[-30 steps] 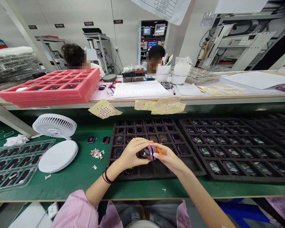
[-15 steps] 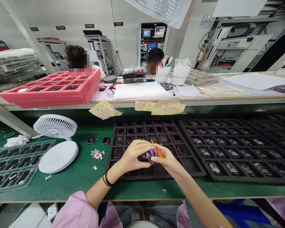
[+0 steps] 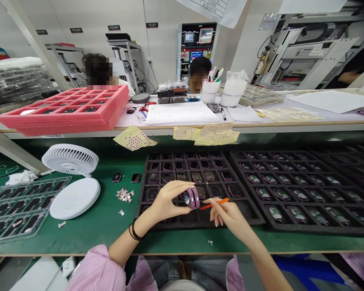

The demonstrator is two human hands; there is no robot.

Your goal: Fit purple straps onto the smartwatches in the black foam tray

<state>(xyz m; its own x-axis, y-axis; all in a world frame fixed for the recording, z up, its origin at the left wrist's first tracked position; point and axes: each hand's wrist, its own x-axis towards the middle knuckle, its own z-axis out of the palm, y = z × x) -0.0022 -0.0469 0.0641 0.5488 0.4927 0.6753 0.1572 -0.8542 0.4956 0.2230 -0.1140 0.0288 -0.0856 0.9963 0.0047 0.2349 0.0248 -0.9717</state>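
Green bench top (image 3: 115, 238), matte, lit evenly. Left hand (image 3: 166, 202) pinches a pair of purple watch cases (image 3: 194, 198) between thumb and fingers, stood on edge, side by side, above the near part of a black foam tray (image 3: 256, 220). Right hand (image 3: 226, 214) grips a slim orange tool (image 3: 220, 202), its inner end just beside the cases; can't tell if it touches.

Tray cells below hold purple-rimmed watches in rows; a few near cells at the right are bare foam. Second foam tray (image 3: 291, 229) sits next to it on the right, also loaded, more trays beyond, too dark to read.

Left of the hands: two loose watches (image 3: 136, 178) on the green, a small heap of pale scraps (image 3: 125, 195) in front of them, a few strays apart. Then a white fan (image 3: 75, 199) and a clear plastic tray (image 3: 20, 241) with dark parts.

Shelf above: pink foam tray (image 3: 107, 120) at the left, printed sheets (image 3: 182, 113) mid, white cups (image 3: 233, 92) behind, one with pens. Yellow sticker sheets (image 3: 216, 135) hang off the shelf edge.

Room: pale panelled wall (image 3: 160, 44), small dark signs, equipment cabinet (image 3: 197, 46) with lit screens, metal-framed machine (image 3: 303, 52) at right. Two people (image 3: 97, 68) sit across the shelf.
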